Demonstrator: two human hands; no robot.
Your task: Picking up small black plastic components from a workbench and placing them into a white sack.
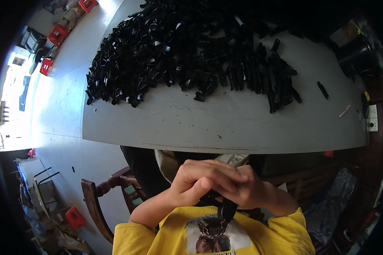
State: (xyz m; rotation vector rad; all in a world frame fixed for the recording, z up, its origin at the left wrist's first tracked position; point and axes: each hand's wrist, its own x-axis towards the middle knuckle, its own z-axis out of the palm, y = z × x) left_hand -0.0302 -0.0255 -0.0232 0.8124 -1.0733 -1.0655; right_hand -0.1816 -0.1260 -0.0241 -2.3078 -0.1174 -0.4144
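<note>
My left hand (pixel 195 180) and my right hand (pixel 250 189) are pressed together in front of my chest, just below the table's near edge. The left fingers lie across those of the right. Out from under the hands sticks a dark end of a black plastic part (pixel 227 210); the rest of it is hidden by palms and fingers. Both hands look closed around it. Beyond them, a large heap of similar black plastic parts (pixel 157 55) covers the far side of the grey table (pixel 170 123). On the heap's right side, longer narrow pieces (pixel 273 85) lie roughly side by side.
One loose black piece (pixel 323 90) and a pale pen-like stick (pixel 344 111) lie on the table's right. A black bucket (pixel 356 57) stands at far right, above a wall socket (pixel 372 118). A wooden chair (pixel 93 199) and red stools (pixel 58 35) are to the left.
</note>
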